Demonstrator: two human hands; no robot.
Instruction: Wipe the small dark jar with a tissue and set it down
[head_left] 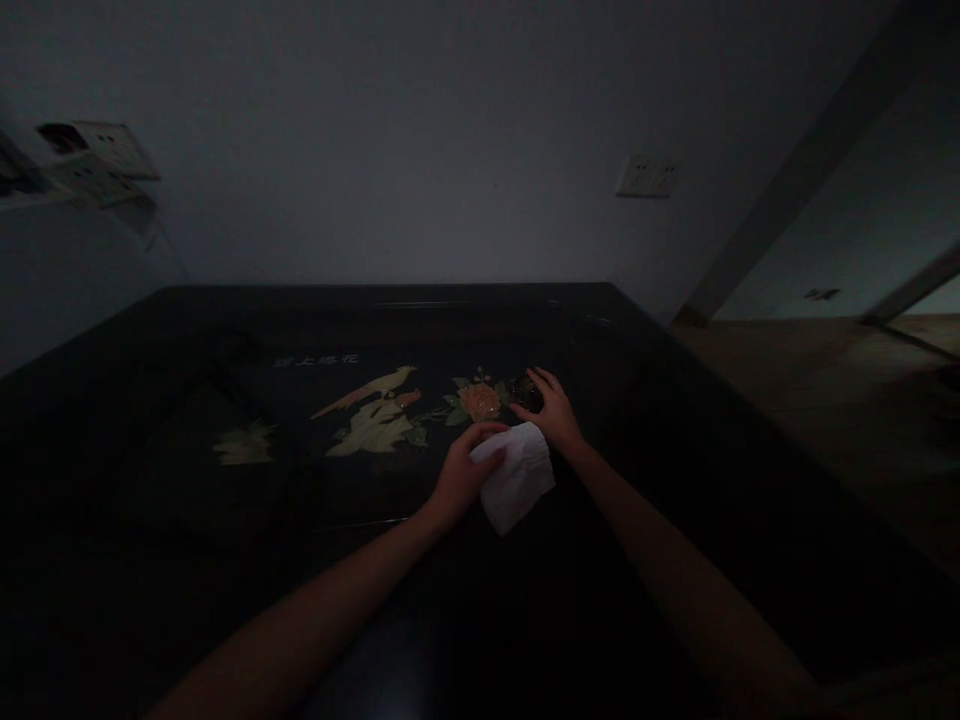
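My left hand point(466, 462) grips a white tissue point(519, 480) between thumb and fingers, and the sheet hangs down in front of my right wrist. With thumb and fingers curved around it, my right hand point(552, 408) holds a small, dark, rounded object point(526, 393). Dim light hides what kind of object it is; it looks slightly shiny. Both hands are over a glossy black table point(450, 330). Just left of the dark object, an orange flower decoration point(480, 400) with green leaves shows on the tabletop.
Pale bird decorations point(375, 415) and white written characters point(315, 361) mark the tabletop farther left. The table's back edge stands by a grey wall point(420, 150) with a socket point(648, 177). More sockets point(112, 150) are at the left. Brown floor point(795, 375) lies to the right.
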